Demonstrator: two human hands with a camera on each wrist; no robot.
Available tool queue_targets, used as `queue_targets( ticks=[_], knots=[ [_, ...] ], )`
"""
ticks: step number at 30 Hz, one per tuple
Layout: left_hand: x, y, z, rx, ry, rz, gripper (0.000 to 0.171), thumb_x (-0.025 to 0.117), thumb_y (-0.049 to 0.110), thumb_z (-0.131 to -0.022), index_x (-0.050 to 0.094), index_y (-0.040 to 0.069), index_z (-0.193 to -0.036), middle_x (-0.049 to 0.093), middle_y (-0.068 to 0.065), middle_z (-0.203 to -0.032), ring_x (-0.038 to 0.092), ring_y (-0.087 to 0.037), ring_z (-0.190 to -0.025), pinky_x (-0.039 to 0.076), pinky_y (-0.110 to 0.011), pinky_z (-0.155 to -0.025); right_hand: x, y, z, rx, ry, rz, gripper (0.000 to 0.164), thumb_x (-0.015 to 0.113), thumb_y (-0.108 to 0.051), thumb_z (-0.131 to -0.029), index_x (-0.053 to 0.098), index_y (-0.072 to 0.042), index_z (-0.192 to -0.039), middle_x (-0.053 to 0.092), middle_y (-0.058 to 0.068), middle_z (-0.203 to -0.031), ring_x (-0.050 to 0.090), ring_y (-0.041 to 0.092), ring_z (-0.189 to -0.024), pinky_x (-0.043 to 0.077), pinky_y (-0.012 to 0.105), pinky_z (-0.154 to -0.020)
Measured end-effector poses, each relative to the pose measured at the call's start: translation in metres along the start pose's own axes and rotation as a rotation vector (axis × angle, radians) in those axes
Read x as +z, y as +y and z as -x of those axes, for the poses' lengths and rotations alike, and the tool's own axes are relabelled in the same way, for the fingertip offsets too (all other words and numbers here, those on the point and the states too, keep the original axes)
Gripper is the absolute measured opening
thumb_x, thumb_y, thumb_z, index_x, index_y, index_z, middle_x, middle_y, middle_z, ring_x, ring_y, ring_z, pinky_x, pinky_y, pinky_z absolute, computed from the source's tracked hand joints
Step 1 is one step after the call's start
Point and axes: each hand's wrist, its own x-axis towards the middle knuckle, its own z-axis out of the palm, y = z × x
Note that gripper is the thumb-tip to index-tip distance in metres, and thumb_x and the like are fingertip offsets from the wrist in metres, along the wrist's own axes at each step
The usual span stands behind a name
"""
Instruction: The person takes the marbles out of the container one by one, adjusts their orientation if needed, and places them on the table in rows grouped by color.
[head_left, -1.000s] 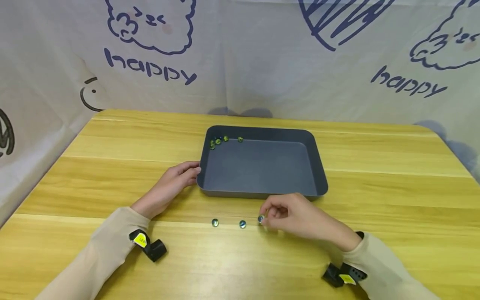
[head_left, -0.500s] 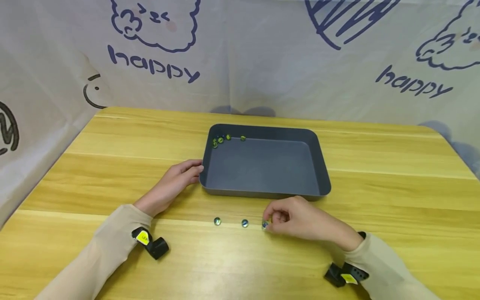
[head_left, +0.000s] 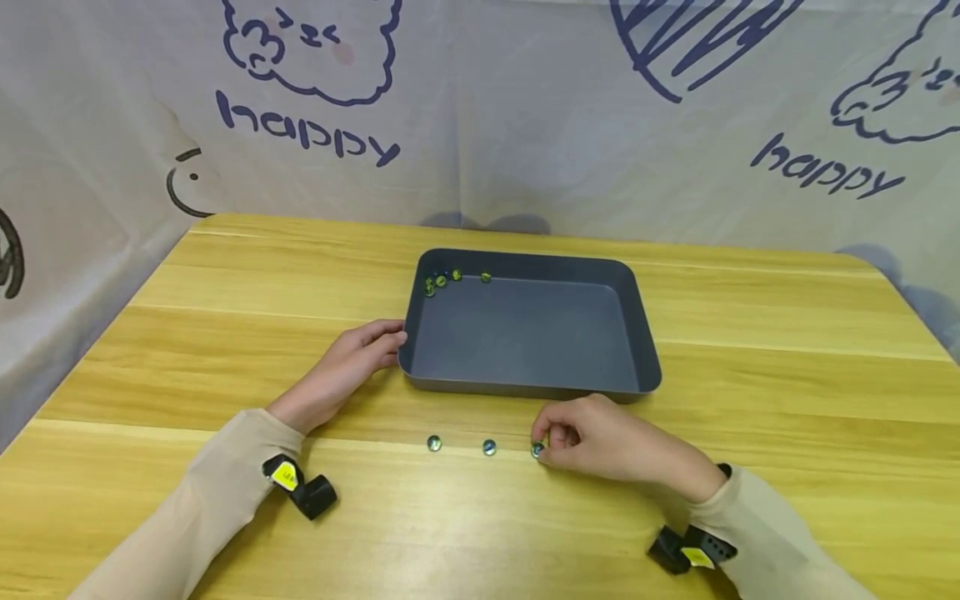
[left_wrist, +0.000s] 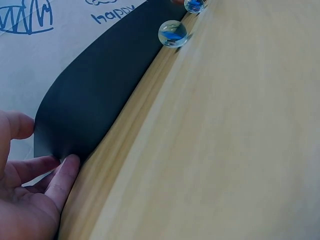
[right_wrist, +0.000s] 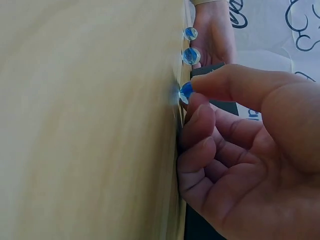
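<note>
My right hand [head_left: 596, 437] pinches a clear glass marble with a blue core [head_left: 537, 450] between thumb and forefinger, in front of the tray; in the right wrist view the marble [right_wrist: 186, 93] is at the tabletop, its other fingers curled. Two more marbles lie to its left in a row, the middle marble [head_left: 489, 447] and the left marble [head_left: 434, 443]. My left hand [head_left: 348, 362] rests against the left wall of a dark grey rectangular tray [head_left: 517, 333]. Its fingers [left_wrist: 64, 182] touch the tray's outside, fairly straight.
Several yellow-green and dark blue marbles [head_left: 440, 282] sit in the tray's far left corner, with a single marble [head_left: 486, 277] along its back wall. Beneath everything is a wood-grain table [head_left: 750, 375]. A printed white cloth [head_left: 525, 108] hangs behind it.
My right hand has drawn the pinched marble slightly right and toward me, then set it at the row's right end. The view shifted a little; my left hand stays at the tray.
</note>
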Motion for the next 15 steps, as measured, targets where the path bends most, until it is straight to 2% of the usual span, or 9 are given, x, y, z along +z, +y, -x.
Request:
queue_targets(
  ticks=[15],
  knots=[
    [0.0,-0.0018,-0.001,-0.006,0.004,0.006,0.054,0.045,0.029,-0.103,0.037,-0.002,-0.146,0.043,-0.018,-0.144,0.049,-0.03,-0.125,0.036,-0.041,-0.108,-0.0019,0.0005,0.0,0.006,-0.038,0.014,0.01,0.063,-0.007,-0.089,0.067,-0.011,-0.097,0.048,-0.011,-0.067,0.042,0.002,-0.059,0.038,0.019,-0.057]
  ],
)
